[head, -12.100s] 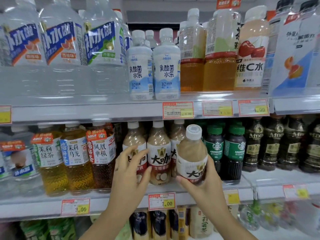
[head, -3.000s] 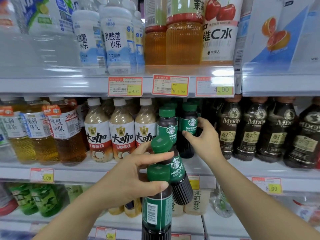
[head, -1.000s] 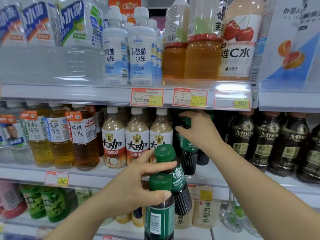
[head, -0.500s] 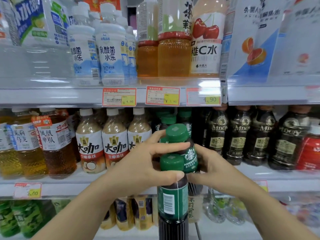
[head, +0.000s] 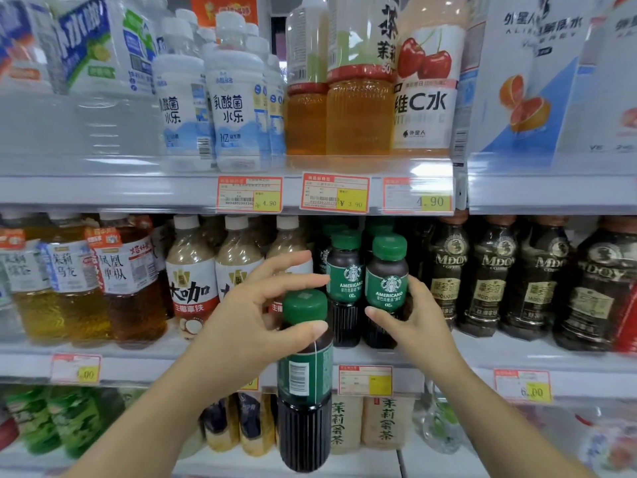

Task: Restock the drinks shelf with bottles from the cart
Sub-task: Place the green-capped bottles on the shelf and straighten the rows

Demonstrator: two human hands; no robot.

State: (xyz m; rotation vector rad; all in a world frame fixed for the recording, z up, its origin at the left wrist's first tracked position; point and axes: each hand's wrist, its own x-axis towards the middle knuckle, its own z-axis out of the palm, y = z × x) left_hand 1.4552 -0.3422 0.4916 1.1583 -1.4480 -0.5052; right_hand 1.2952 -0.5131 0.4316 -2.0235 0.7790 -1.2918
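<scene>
Right hand grips bottle nearly seated on shelf, left hand holds spare bottle, not yet placed

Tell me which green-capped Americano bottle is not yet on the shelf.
The barcode-out bottle held by the left hand, hanging before the shelf edge. The logo-out bottle in the right hand and its neighbour stand on the middle shelf.

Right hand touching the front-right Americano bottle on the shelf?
Touching. Head view: the right hand lays its thumb across the front-right Americano bottle, with fingers curled round its right side.
</scene>
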